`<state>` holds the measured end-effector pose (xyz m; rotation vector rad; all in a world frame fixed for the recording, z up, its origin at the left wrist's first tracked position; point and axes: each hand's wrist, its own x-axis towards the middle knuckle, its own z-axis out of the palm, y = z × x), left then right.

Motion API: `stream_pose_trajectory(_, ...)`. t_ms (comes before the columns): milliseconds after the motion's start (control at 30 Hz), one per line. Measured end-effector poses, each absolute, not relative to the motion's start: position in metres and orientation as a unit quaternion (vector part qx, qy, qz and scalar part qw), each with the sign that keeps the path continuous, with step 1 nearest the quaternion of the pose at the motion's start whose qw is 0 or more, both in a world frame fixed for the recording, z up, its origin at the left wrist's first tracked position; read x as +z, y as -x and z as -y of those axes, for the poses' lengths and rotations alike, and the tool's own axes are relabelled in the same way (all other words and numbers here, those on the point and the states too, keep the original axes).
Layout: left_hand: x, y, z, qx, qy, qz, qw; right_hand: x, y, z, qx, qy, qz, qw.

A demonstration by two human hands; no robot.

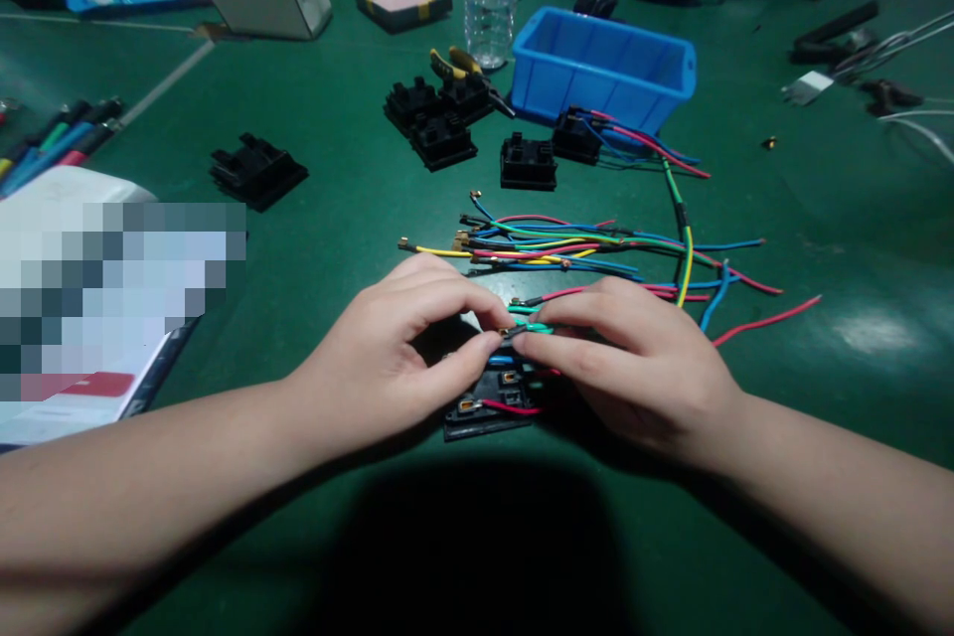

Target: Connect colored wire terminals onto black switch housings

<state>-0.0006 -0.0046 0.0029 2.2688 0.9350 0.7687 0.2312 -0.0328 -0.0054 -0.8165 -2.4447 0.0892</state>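
Both hands meet over a black plastic socket housing (488, 422) lying low in the middle of the table. My left hand (417, 333) pinches a small brass terminal (505, 331) between thumb and index finger. From that terminal runs a green wire (541, 328), pinched by the thumb and index finger of my right hand (633, 348). A red wire (511, 408) is joined to a metal contact at the housing's lower left. Higher up on the housing a short piece of blue wire (501, 359) shows. My fingers hide the housing's upper part.
Beyond my hands lies a bundle of coloured wires (552, 238) with terminals. Several black housings (443, 139), yellow-handled pliers (454, 65), a blue bin (603, 70) and a clear bottle (488, 0) stand farther back. At left are another housing (257, 169) and a partly blurred device (111, 318).
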Motion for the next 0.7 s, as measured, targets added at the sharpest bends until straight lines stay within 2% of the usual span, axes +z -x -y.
stream_pose_trajectory(700,-0.0020,0.0029,0.0065,0.239,-0.871,-0.292,0.316,-0.0022,-0.2311,0.0356,0.047,0.320,0.902,0.287)
